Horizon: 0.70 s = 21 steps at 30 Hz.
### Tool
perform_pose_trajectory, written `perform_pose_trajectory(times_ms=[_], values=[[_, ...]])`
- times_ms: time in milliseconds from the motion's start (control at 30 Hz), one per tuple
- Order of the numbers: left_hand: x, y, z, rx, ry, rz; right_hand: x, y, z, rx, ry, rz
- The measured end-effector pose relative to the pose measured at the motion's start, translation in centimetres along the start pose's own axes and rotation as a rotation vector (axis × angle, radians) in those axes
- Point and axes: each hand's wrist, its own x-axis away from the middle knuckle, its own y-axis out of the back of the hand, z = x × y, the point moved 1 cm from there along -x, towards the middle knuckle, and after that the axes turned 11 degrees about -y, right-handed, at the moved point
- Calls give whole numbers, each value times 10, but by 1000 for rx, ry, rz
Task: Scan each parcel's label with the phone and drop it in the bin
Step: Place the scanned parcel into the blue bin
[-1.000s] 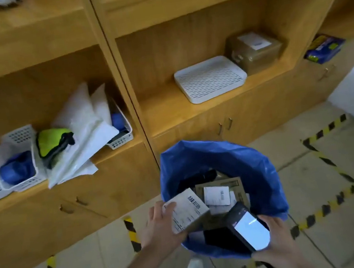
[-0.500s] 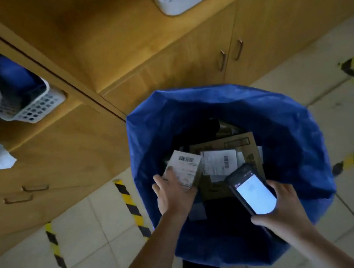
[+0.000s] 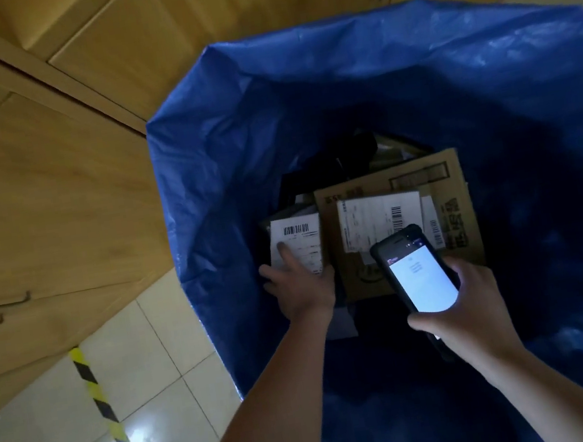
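Small flat parcel with a white barcoded label (image 3: 298, 237) sits low inside the blue plastic-lined bin (image 3: 205, 165), close to its left wall, its long axis running near to far. Left hand (image 3: 302, 289) holds it by the near edge, one finger laid on the label, so dropping it looks to need only a loosened hold and a pull back toward the near side. Just right of it lies a brown cardboard box (image 3: 450, 195) with its own label. Farther right, the right hand (image 3: 468, 307) grips a black phone (image 3: 421, 276), screen lit, over that box's near corner.
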Motion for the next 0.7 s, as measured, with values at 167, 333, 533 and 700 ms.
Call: perform_pose_trajectory(times_ms=[167,333,533,700], values=[[-2,-10,17,-14,28,55,-5,-13,1,8,-31,7],[0,-2,17,-16,20,131,1,-19,7,-6,-31,3],[7,12,8,-78,-82,259,22,-17,15,10,-36,-24],[15,38,1,-220,-259,290,50,-4,21,3,-44,-65]])
